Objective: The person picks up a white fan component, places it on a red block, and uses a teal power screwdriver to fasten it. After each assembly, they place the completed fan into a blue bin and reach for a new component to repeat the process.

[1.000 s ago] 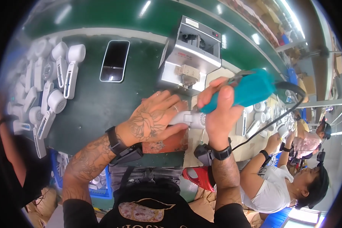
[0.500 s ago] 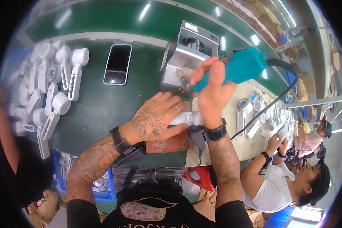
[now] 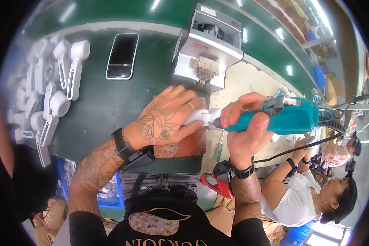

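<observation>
My left hand (image 3: 164, 121) presses a white plastic handheld fan (image 3: 199, 117) against a worn reddish-brown pad (image 3: 168, 150), its fingers covering much of the fan. In my right hand (image 3: 250, 133) is a teal electric screwdriver (image 3: 289, 117) with a metal lever, lying nearly level. Its dark nose points left and meets, or nearly meets, the fan's hinge-like joint. Whether the bit sits in a screw I cannot tell. Just beyond the hands stands a silver screw-feeder machine (image 3: 205, 51) with a metal outlet on its front.
Many white handheld fans (image 3: 74, 78) lie heaped at the left. A phone (image 3: 123, 56) lies at the back. A green-handled screwdriver (image 3: 219, 152) is near my right wrist. The black power cord (image 3: 293, 151) trails right, towards a co-worker in a white shirt (image 3: 295, 201).
My right hand has brought the electric screwdriver down and right from near the machine, turning its nose to the fan's joint. My left hand stays on the fan. The view has shifted slightly.
</observation>
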Available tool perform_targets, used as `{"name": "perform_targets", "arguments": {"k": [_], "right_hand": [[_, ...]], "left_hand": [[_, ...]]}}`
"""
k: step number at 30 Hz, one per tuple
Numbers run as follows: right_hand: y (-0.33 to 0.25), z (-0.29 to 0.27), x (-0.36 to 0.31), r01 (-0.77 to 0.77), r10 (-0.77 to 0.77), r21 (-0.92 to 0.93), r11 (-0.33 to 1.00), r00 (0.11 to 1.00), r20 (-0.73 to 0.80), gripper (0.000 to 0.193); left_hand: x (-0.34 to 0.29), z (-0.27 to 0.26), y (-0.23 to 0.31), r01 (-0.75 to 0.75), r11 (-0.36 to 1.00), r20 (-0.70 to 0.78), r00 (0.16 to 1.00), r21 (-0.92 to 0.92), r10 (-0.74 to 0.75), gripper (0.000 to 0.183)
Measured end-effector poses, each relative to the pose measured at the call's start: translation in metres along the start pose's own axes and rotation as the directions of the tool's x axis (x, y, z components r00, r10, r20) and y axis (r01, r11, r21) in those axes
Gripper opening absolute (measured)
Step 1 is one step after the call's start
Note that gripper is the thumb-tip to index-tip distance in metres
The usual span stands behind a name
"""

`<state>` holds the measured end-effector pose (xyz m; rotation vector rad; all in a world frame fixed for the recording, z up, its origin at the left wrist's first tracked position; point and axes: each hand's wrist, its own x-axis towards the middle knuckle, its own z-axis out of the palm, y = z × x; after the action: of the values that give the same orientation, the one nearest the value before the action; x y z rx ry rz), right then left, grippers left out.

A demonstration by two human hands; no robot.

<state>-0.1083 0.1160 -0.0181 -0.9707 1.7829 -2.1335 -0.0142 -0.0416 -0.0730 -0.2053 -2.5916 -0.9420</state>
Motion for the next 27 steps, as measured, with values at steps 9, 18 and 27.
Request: {"name": "perform_targets", "arguments": {"k": [9, 18, 27], "right_hand": [[0.037, -0.021, -0.025, -0.132, 0.176, 0.241, 0.962, 0.970, -0.168, 0.040], [0.026, -0.001, -0.017, 0.114, -0.099, 0.180, 0.977, 0.991, -0.090, 0.049], [-0.021, -0.009, -0.040, 0.145, -0.028, 0.366, 0.919, 0.951, -0.307, 0.059]], "left_hand": [[-0.007, 0.014, -0.010, -0.088, 0.996, -0.163, 0.983, 0.010, 0.088, 0.028], [-0.012, 0.013, 0.000, -0.092, 0.996, -0.108, 0.990, 0.023, 0.093, 0.031], [-0.042, -0.002, 0.031, -0.202, 0.923, -0.081, 0.967, 0.329, 0.241, 0.026]]}}
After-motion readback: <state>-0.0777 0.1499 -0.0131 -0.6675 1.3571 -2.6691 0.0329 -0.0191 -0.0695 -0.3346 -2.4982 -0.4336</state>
